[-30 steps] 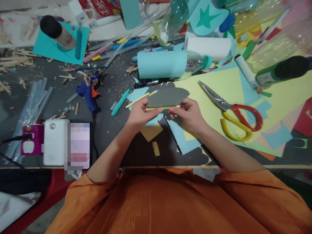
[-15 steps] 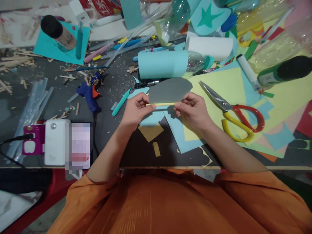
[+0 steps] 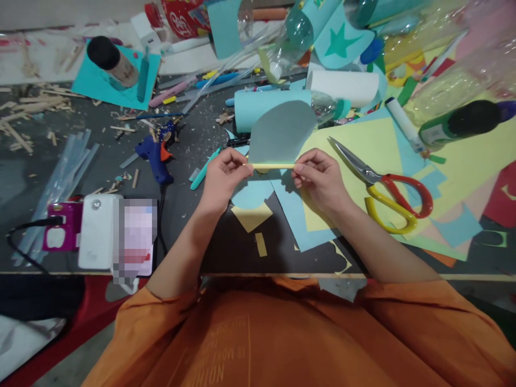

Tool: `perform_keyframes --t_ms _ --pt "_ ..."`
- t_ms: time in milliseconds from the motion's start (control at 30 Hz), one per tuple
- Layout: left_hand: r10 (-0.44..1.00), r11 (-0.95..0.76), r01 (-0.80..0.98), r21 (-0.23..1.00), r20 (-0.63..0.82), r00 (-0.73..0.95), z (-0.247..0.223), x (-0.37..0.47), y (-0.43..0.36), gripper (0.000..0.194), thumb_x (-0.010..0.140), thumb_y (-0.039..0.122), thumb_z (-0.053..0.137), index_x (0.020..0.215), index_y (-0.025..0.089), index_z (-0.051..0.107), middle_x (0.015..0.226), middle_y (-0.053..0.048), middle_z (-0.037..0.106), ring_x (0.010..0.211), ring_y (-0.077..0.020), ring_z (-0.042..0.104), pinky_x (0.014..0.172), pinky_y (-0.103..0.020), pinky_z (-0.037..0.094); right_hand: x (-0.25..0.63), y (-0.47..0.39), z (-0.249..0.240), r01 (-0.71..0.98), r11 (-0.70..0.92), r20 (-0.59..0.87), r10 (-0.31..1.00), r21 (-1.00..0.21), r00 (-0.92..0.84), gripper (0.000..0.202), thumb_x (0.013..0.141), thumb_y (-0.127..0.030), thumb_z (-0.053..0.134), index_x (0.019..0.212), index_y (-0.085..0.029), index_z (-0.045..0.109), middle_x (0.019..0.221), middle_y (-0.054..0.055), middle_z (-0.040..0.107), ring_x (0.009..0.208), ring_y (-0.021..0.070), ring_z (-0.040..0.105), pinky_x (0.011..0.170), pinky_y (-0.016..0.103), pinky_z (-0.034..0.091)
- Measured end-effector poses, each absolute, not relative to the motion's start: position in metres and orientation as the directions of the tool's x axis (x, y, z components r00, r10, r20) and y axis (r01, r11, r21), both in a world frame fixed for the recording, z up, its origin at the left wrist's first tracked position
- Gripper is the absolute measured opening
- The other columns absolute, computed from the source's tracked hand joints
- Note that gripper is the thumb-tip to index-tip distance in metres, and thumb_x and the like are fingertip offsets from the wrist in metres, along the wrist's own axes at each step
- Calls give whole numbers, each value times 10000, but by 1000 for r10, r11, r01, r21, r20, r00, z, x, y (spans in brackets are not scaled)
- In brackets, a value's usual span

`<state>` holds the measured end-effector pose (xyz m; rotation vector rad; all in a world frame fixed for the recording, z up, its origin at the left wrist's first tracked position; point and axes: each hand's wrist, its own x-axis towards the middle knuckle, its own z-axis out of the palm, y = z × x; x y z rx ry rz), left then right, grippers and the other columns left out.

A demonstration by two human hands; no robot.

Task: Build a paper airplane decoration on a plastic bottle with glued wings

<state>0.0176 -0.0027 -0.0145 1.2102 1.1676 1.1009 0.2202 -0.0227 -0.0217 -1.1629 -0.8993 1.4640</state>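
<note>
My left hand (image 3: 226, 177) and my right hand (image 3: 320, 174) pinch the two ends of a narrow yellow edge on a piece of paper (image 3: 282, 131). Its upper part is blue-grey with a rounded outline and stands up from the yellow edge. Behind it lies a bottle wrapped in light blue paper (image 3: 248, 110), partly covered by the held piece. Beneath my hands are a light blue paper piece (image 3: 252, 196) and a yellow paper scrap (image 3: 253, 216). Scissors (image 3: 373, 177) with red and yellow handles lie to the right of my right hand.
A blue glue gun (image 3: 155, 158), clear glue sticks (image 3: 60, 183) and a turquoise marker (image 3: 205, 169) lie left. Phone (image 3: 137, 236) and white power bank (image 3: 97, 231) sit near the table edge. Yellow paper sheets (image 3: 366, 140), a black-capped green bottle (image 3: 459, 124) and a white roll (image 3: 342, 87) occupy the right.
The paper piece has tilted up, showing more of its rounded face and looking lighter. Both hands keep their pinch on its yellow edge. The camera view has shifted slightly.
</note>
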Motion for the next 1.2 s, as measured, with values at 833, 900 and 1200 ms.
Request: perform_keyframes --t_ms 833,900,1200 --pt "969 -248 563 789 217 121 -2 -20 -6 499 960 482 508 545 220 596 541 1 542 571 -151 466 634 -309 359 220 -24 -27 -135 -108 -112 994 -985 19 130 764 -276 724 821 -225 620 575 -79 552 449 59 488 445 210 403" --pt "964 -264 576 774 226 138 -5 -20 -5 518 988 497 433 608 226 658 632 -28 638 648 -174 534 706 -320 399 220 -26 -26 -67 -127 -128 992 -990 2 137 808 -332 704 840 -235 613 491 -96 504 384 61 413 400 212 341" --pt "986 -164 635 755 132 97 2 -15 -11 391 946 429 496 657 213 647 568 17 637 566 -126 588 623 -261 407 238 -42 12 665 58 -98 976 -745 -195 156 885 -353 582 805 -220 598 704 8 656 570 134 550 548 267 378"
